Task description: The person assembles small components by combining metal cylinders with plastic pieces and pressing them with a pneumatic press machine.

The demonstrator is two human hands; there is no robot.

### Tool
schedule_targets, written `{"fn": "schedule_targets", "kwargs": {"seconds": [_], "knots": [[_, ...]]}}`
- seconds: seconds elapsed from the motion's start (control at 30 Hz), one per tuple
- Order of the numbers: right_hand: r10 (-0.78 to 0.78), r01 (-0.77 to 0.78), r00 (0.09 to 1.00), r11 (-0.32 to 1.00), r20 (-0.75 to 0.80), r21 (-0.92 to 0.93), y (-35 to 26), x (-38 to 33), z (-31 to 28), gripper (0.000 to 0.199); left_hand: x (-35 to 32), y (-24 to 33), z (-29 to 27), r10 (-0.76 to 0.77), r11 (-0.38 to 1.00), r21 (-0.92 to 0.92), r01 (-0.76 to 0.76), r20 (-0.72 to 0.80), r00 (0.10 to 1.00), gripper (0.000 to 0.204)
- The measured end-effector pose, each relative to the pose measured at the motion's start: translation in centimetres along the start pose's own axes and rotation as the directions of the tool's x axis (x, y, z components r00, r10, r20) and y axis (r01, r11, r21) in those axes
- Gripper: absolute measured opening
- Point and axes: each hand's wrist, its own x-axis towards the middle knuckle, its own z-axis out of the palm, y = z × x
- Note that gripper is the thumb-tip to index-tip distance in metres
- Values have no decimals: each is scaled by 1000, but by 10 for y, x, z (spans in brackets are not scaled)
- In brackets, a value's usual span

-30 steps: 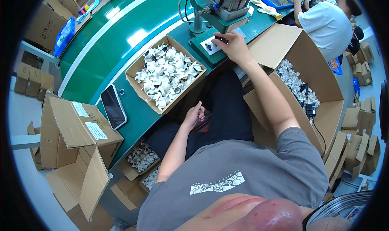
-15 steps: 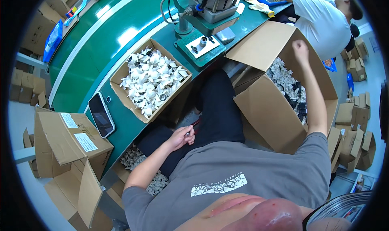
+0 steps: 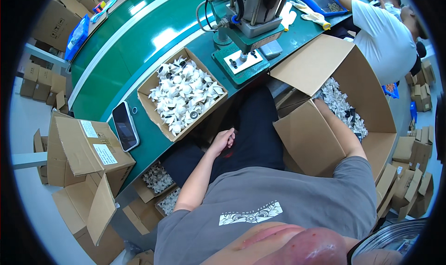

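Note:
My left hand [image 3: 224, 140] rests over my lap with its fingers curled; what they hold, if anything, is hidden. My right forearm [image 3: 337, 128] reaches into the large open cardboard box [image 3: 312, 135] on my right. The right hand is mostly hidden behind the box's near wall, so its fingers do not show. White bladed plastic parts [image 3: 333, 97], like small fan wheels, lie in that box with some black pieces among them. A shallow carton [image 3: 163, 131] on the green table holds a heap of similar white parts [image 3: 186, 90], a few with dark round centres.
A bench press [image 3: 253, 23] with a metal fixture plate [image 3: 240, 62] stands ahead. A phone [image 3: 124, 125] lies by the table edge. Open cartons [image 3: 93, 149] stand at left, more white parts [image 3: 158, 177] below the table. Gloves [image 3: 312, 16] and another person [image 3: 383, 37] are at far right.
My right hand, a raised fist above the box before, has gone down into it to the left. My left hand has shifted slightly; a small dark object seen at it before no longer shows clearly.

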Motion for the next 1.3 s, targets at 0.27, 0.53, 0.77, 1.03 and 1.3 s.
{"fn": "schedule_targets", "kwargs": {"seconds": [0.27,0.53,0.77,1.03,1.3], "knots": [[79,-80,986,997,-145,2,2,-25,-13,78,4,-9,-12,-39,969,238,67,-118,992,40],[-224,332,920,881,-321,338,22,54,58,61,10,-4,-9,-72,995,61,77,-78,994,39],[-182,390,900,741,-395,547,-29,28,13,46,6,-9,-17,-79,995,50,85,-107,991,38],[340,64,725,833,-600,550,28,8,-156,24,4,-6,-6,-99,993,62,104,-85,991,37],[-189,575,810,67,-555,815,-171,-87,-263,38,1,4,-2,-86,994,61,88,-36,996,37]]}}
